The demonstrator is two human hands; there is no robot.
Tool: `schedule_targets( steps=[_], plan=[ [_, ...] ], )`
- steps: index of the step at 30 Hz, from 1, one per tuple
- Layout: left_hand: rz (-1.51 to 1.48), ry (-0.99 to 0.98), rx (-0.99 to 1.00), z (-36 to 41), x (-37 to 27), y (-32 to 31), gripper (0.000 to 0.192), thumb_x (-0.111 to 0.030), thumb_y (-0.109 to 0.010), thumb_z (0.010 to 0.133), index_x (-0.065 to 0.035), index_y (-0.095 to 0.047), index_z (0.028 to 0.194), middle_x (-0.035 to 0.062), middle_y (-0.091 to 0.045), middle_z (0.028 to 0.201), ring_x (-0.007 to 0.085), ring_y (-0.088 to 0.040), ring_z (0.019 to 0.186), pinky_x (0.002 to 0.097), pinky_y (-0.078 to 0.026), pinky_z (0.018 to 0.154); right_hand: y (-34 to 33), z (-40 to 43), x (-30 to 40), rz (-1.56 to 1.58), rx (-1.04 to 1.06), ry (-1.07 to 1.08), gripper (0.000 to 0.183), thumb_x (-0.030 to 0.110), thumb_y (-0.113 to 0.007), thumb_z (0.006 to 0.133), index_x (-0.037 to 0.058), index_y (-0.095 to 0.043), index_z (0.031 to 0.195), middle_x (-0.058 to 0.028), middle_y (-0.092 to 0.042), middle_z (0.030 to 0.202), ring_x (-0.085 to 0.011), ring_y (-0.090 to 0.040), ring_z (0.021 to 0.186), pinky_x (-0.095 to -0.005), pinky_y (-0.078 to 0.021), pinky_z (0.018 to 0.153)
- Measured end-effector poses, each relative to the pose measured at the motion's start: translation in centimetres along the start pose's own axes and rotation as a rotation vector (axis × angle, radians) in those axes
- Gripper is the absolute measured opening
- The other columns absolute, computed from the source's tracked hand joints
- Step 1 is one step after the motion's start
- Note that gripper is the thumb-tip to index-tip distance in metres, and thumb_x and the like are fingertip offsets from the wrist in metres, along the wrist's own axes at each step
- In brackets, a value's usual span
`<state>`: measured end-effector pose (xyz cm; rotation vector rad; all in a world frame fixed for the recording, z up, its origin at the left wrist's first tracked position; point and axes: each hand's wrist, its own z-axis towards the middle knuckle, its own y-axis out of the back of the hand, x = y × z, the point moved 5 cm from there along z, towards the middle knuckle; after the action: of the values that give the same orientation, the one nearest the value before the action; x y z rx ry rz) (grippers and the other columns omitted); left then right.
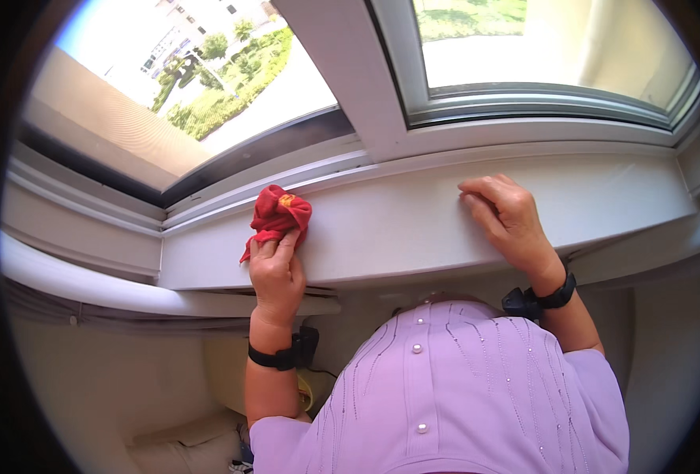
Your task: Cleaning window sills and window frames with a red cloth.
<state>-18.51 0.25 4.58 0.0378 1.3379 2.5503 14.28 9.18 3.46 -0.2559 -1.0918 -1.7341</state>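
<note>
My left hand [277, 275] presses a bunched red cloth [280, 212] with a yellow mark onto the left part of a white windowsill [385, 225]. Its fingers lie on the lower part of the cloth. Farther right, my right hand [501, 216] is at the sill with its fingers loosely curled, and nothing shows in it. Part of its palm side is hidden from me. Both wrists wear black straps with small devices.
Behind the sill rise the white window frame [379, 89] and a sliding track [267, 186]. The left window [207, 89] shows greenery outside. A white horizontal pipe or rail [119, 284] runs below the sill at left, near a grey curtain [48, 305]. A yellow container [306, 394] stands below.
</note>
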Motion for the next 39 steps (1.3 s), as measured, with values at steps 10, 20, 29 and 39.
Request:
schedule_targets(
  steps=[10,20,29,39],
  plan=[
    [-0.454,-0.370,0.184,5.0,-13.5,-5.0,0.044,0.008,-0.060,0.073,-0.0039,-0.072,0.114,0.0180,-0.067,0.112,0.0391,-0.062,0.102,0.0460,-0.045,0.095,0.5,0.2,2.6,0.058,0.011,0.350,0.060,0.020,-0.077,0.079,0.0138,-0.057,0.136,-0.0124,-0.051,0.139,-0.0355,-0.051,0.124,-0.0419,-0.0474,0.103],
    [-0.709,-0.170,0.156,4.2,-10.2,-4.5,0.030,0.012,-0.062,0.081,-0.0014,-0.073,0.105,0.0171,-0.069,0.119,0.0303,-0.065,0.110,0.0352,-0.052,0.092,2.8,-3.8,0.3,-0.351,-0.069,0.166,0.029,0.006,-0.070,0.071,0.0113,-0.062,0.099,-0.0100,-0.056,0.097,-0.0305,-0.059,0.089,-0.0425,-0.0514,0.078],
    [-0.763,0.177,-0.020,2.0,-4.5,-3.9,0.017,0.009,-0.063,0.086,0.0005,-0.072,0.098,0.0143,-0.070,0.104,0.0251,-0.067,0.095,0.0317,-0.052,0.085,19.8,-10.3,-9.5,-0.935,-0.510,-0.280,0.023,0.003,-0.066,0.074,0.0128,-0.063,0.094,-0.0100,-0.060,0.099,-0.0325,-0.060,0.094,-0.0440,-0.0501,0.082],
    [-0.699,0.053,0.029,2.4,-5.1,-3.8,0.018,0.009,-0.063,0.083,-0.0009,-0.071,0.096,0.0136,-0.071,0.094,0.0279,-0.067,0.090,0.0341,-0.052,0.081,12.8,-6.8,-6.3,-0.809,-0.221,-0.405,0.070,0.053,-0.076,0.076,0.0177,-0.059,0.135,-0.0228,-0.041,0.144,-0.0410,-0.039,0.129,-0.0504,-0.0338,0.109]
  ],
)
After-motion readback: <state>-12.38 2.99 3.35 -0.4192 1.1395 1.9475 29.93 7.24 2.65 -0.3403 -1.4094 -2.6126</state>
